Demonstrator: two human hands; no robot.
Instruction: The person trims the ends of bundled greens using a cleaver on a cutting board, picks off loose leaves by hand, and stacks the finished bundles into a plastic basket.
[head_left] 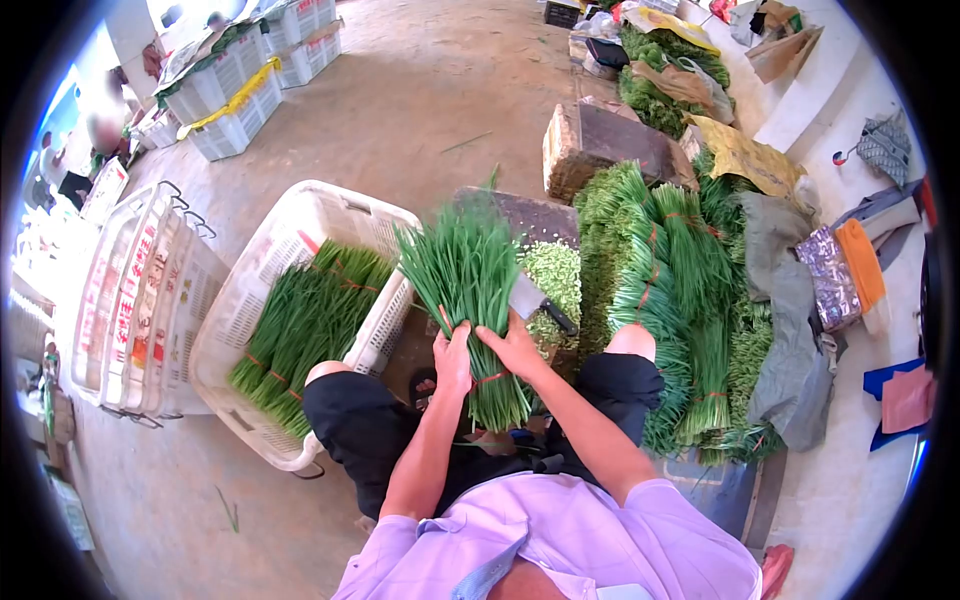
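Both hands grip one bundle of long green stalks (466, 265) in front of the body. My left hand (453, 358) is wrapped round its left side and my right hand (512, 347) round its right side. A red band circles the bundle just below the hands, and the cut ends point toward me. Behind the bundle is a dark board (540, 212) bearing a heap of pale green cut pieces (552, 270). A cleaver (527, 298) with a black handle lies there, close to my right hand. The leafy tips are slightly blurred.
At the left, a white crate (233, 300) holds banded green bundles (308, 330); nested crates (140, 300) stand beyond it. More bundles (705, 290) are piled at the right beside a grey cloth (785, 330). A brown block (610, 145) and stacked white crates (225, 95) stand farther back.
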